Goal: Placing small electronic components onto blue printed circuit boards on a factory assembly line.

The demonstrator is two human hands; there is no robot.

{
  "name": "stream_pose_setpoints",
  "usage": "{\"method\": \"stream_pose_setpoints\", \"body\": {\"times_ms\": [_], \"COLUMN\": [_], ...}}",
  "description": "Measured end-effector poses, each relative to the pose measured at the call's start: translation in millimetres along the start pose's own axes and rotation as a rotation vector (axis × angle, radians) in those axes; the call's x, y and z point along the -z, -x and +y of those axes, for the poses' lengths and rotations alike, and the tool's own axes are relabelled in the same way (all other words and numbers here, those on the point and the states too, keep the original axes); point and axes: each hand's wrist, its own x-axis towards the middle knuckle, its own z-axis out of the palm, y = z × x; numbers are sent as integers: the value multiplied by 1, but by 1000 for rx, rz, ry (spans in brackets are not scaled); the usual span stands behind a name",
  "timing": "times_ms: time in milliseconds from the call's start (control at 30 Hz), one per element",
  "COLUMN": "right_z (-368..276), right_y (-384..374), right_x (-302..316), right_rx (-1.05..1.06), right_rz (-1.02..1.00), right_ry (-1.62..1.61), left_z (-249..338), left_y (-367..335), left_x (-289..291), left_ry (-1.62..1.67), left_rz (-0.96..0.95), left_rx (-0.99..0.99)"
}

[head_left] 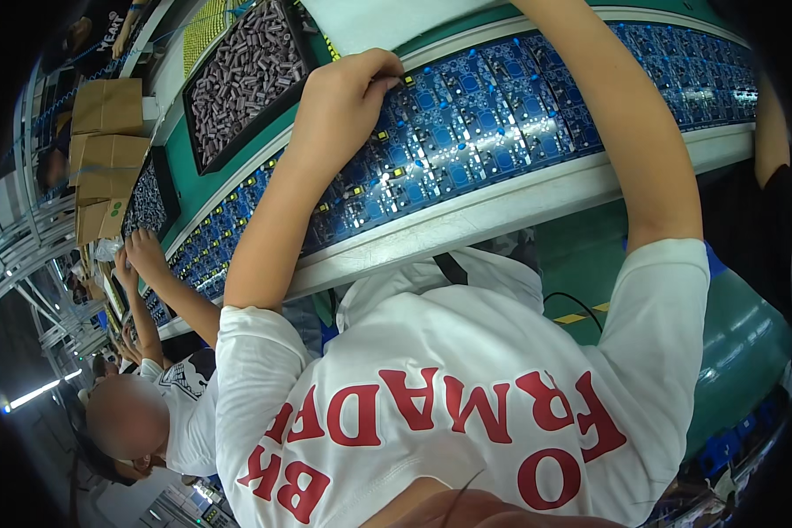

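My left hand [350, 92] is over the row of blue circuit boards [466, 114], near their far edge. Its thumb and forefinger are pinched together beside a small yellow part [406, 80] on a board. Whatever sits between those fingertips is too small or hidden to name. More yellow parts dot the boards to the left of the hand, while small blue round parts stand on those to the right. My right forearm [607, 88] crosses above the boards and leaves through the top edge, so the right hand is out of sight.
Beyond my left hand, a black tray [194, 132] holds many grey-purple cylinders. A white sheet [370, 22] lies at the far side. Pale metal rails [537, 189] border the boards. Cardboard boxes [110, 158] and a co-worker's hands [145, 255] are at left; another person's arm [770, 132] is at right.
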Motion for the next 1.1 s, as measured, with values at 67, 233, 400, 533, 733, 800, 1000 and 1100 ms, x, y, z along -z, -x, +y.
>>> {"method": "stream_pose_setpoints", "body": {"times_ms": [67,233,400,533,733,800,1000,1100], "right_z": [-3,-7,-4,-3,-9,-12,-2,3], "right_y": [1,4,4,5,7,8,11,10], "right_x": [3,7,9,10,18,20,13,10], "right_rx": [0,-11,-35,-54,-50,-74,-31,-34], "right_rz": [-4,-7,0,-18,-26,-52,-8,10], "right_ry": [-6,-43,-19,-17,9,9,-24,-3], "left_z": [0,0,-5,-2,2,0,-2,0], "left_y": [0,1,-1,0,3,2,1,2], "left_x": [0,-1,-5,-3,-3,-2,-4,-5], "left_ry": [10,17,63,29,2,-10,-24,-66], "left_rz": [-2,2,27,8,35,29,14,25], "left_rx": [7,30,13,-8,-90,-101,-103,-111]}}
